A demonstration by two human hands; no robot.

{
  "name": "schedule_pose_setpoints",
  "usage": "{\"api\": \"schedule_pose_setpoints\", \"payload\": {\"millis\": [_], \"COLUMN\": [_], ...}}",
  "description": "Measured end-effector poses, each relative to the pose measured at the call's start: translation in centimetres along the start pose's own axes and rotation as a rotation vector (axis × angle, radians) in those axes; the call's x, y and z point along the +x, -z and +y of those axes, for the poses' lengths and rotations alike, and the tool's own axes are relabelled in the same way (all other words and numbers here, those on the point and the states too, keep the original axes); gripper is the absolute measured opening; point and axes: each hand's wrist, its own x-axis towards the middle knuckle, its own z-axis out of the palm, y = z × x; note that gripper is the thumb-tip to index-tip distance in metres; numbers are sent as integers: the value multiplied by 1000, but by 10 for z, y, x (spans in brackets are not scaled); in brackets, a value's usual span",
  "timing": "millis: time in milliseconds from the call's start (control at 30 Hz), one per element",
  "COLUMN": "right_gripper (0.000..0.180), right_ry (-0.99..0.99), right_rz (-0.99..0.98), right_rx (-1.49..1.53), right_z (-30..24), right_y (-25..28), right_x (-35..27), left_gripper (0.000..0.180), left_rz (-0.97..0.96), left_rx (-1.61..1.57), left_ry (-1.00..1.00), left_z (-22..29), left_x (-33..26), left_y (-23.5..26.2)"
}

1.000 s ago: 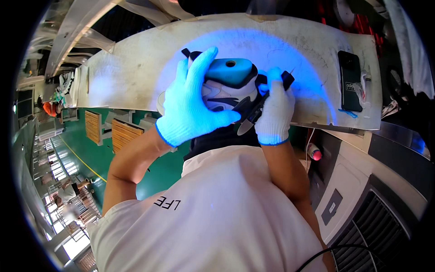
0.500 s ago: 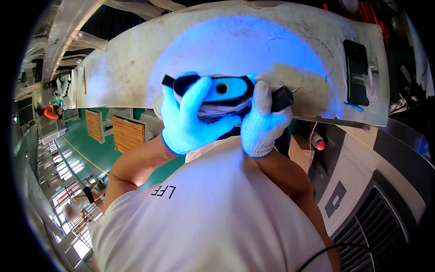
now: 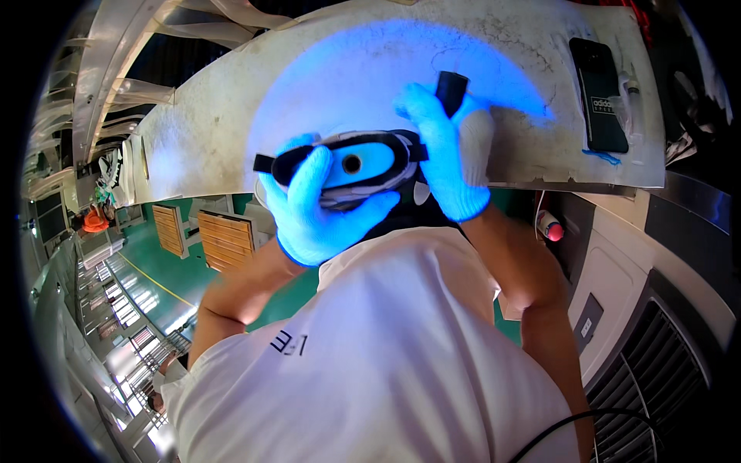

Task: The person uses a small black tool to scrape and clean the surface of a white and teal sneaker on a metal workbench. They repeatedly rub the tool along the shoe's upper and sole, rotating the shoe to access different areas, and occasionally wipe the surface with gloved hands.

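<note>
A grey shoe [image 3: 351,202] with a black collar and a pale insole with a dark round spot is held near my body, its opening facing up. My left hand [image 3: 309,208], in a white knit glove, is closed around its side, the thumb along the near edge and a finger over the collar. Black tabs stick out at both ends of the shoe. To the right, apart from the shoe and over the bench, my gloved right hand [image 3: 451,154] is closed on a tool with a thick black handle [image 3: 451,89]; the tool's tip is not visible here.
Blue light falls across the worn pale bench [image 3: 347,85]. At its right lie a dark phone [image 3: 598,96], a clear syringe-like tube [image 3: 634,116] and a blue strip [image 3: 602,157]. Below the bench edge are a red-capped bottle [image 3: 551,227] and, leftward, slatted wooden panels [image 3: 225,239].
My right hand has moved from beside the shoe up and away over the bench, turning the black-handled tool so its thin metal point no longer shows. The shoe has shifted slightly left and down.
</note>
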Motion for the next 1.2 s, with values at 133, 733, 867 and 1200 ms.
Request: {"api": "schedule_pose_setpoints", "payload": {"millis": [133, 733, 867, 1200], "right_gripper": [40, 36, 34, 31], "right_ry": [8, -90, -124, -208], "right_rz": [-353, -441, -408, -630], "right_rx": [223, 225, 318, 177], "right_z": [11, 9, 7, -9], "right_y": [7, -7, -3, -19], "right_x": [19, 35, 30, 46], "left_gripper": [128, 42, 44, 47], "left_rz": [-122, -70, 562, 470], "left_rx": [-170, -454, -61, -129], "left_ry": [-252, -145, -449, -478], "left_z": [-45, -59, -62, -50], "left_x": [25, -22, -38, -13], "left_y": [11, -18, -48, -39]}}
